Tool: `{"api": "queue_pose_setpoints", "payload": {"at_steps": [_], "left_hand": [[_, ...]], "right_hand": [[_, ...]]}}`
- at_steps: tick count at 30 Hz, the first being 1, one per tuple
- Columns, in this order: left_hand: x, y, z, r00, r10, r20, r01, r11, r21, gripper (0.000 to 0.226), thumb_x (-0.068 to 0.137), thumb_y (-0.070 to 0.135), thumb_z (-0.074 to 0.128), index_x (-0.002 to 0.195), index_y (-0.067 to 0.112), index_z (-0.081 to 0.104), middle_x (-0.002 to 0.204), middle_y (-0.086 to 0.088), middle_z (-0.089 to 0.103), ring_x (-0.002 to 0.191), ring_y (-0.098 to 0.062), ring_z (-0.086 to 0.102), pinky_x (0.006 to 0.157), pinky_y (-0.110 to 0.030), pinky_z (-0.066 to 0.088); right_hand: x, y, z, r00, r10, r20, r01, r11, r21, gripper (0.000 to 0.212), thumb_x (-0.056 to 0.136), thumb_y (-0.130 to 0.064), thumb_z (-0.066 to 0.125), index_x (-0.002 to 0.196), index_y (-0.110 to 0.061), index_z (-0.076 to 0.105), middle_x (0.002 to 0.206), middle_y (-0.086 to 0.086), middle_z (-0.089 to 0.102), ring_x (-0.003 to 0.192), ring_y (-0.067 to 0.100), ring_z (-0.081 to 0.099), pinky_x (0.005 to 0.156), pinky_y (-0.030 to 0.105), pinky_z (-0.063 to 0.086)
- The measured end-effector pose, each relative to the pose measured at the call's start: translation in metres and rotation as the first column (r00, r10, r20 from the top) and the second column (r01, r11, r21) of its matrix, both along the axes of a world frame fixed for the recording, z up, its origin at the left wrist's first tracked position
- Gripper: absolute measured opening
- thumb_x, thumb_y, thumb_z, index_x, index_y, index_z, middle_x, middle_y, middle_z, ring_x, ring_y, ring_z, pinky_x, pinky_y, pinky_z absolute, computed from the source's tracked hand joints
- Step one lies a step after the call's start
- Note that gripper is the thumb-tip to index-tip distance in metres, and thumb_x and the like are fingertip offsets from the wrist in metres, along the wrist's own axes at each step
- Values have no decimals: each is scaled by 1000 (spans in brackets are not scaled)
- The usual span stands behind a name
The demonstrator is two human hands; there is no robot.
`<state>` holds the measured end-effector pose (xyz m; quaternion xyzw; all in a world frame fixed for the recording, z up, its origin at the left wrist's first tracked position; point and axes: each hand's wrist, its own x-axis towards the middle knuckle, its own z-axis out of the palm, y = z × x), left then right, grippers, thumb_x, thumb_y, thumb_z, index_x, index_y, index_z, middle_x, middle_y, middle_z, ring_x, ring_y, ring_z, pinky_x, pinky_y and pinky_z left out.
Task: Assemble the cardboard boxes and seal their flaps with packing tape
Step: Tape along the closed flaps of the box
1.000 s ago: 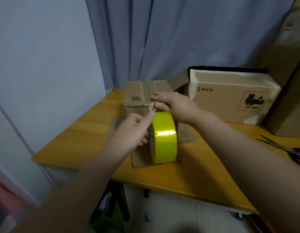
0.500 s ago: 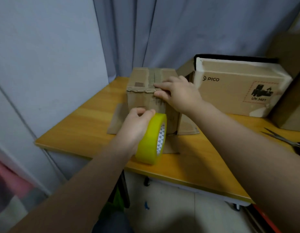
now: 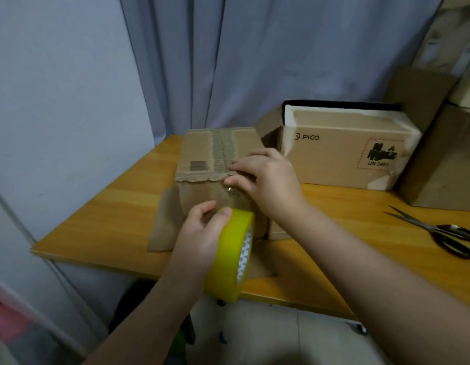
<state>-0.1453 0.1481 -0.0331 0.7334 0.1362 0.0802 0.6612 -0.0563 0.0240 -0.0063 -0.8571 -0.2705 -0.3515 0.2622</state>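
A small brown cardboard box (image 3: 199,154) stands on the wooden table (image 3: 118,206), its top flaps closed and its bottom flaps splayed flat around it. My left hand (image 3: 202,235) grips a yellow roll of packing tape (image 3: 228,256) just in front of the box's near face. A clear strip runs from the roll up to the box's top front edge. My right hand (image 3: 265,177) presses its fingers on that strip at the edge of the box.
A larger PICO cardboard box (image 3: 341,151) lies behind on the right, with taller brown cartons (image 3: 444,154) beside it. Black-handled scissors (image 3: 439,230) lie on the table at the right. Curtain and wall close the back and left.
The left hand has drawn the tape roll down and toward me, away from the box's top edge. The right hand stays pressing at that edge.
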Motion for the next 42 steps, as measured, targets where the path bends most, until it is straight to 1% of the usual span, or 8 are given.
{"api": "queue_pose_setpoints", "payload": {"at_steps": [2, 7, 12, 17, 22, 33, 37, 42], "left_hand": [[-10, 6, 2, 999, 50, -12, -50, 999, 1, 36, 91, 30, 59, 125, 22, 51, 92, 12, 50, 68, 6, 47, 51, -6, 39], [-28, 13, 6, 999, 50, -9, -50, 998, 26, 49, 89, 35, 61, 134, 23, 46, 117, 3, 53, 86, -5, 54, 82, -29, 43], [-52, 15, 7, 999, -36, -3, 36, 999, 19, 54, 90, 35, 60, 140, 27, 43, 135, 1, 50, 107, -17, 56, 93, -35, 47], [-48, -10, 7, 990, -139, 22, 138, 989, 47, 55, 88, 38, 62, 138, 23, 47, 134, 0, 54, 116, -18, 55, 103, -40, 43], [-24, -58, 16, 966, -255, 46, 245, 958, 151, 55, 90, 38, 60, 138, 15, 46, 133, -3, 53, 118, -20, 52, 104, -38, 41], [-13, -78, 15, 960, -279, -31, 275, 915, 295, 33, 90, 45, 56, 112, 21, 51, 96, 4, 54, 94, -21, 56, 85, -38, 48], [-5, -88, 23, 964, -262, -40, 264, 938, 223, 34, 92, 42, 55, 115, 19, 47, 91, 4, 50, 83, -14, 50, 71, -31, 42], [-10, -104, 15, 971, -239, 20, 236, 966, 109, 24, 93, 37, 55, 109, 21, 47, 90, 6, 49, 73, -2, 41, 54, -17, 26]], "right_hand": [[-8, 6, 0, 996, 56, -72, -50, 996, 79, 35, 73, -44, 71, 94, -17, 77, 97, -2, 74, 97, 25, 60, 82, 42, 50], [-31, 11, 1, 997, -23, -74, 30, 995, 96, 33, 77, -50, 69, 94, -23, 76, 97, -8, 72, 95, 21, 54, 80, 45, 46], [-57, 9, -2, 981, -168, 100, 164, 985, 45, 34, 77, -55, 62, 78, -24, 76, 83, -10, 70, 87, 21, 54, 82, 33, 22], [-70, -26, 3, 933, -319, 168, 328, 944, -25, 37, 75, -55, 60, 66, -22, 72, 71, -7, 66, 79, 24, 56, 74, 33, 22], [-57, -82, 6, 938, -347, 13, 347, 935, -79, 32, 85, -47, 63, 94, -18, 72, 95, 2, 67, 95, 26, 58, 75, 34, 41], [-41, -105, -15, 889, -385, 248, 440, 869, -227, 50, 82, -57, 44, 103, -19, 68, 98, 0, 71, 88, 26, 64, 75, 34, 47], [-38, -115, -13, 923, -324, 208, 382, 829, -409, 59, 75, -54, 66, 119, -16, 64, 115, 4, 68, 101, 29, 62, 83, 38, 46], [-31, -111, -11, 948, -226, 225, 284, 919, -274, 37, 79, -33, 64, 105, -8, 71, 99, 9, 73, 84, 31, 67, 74, 38, 52]]}}
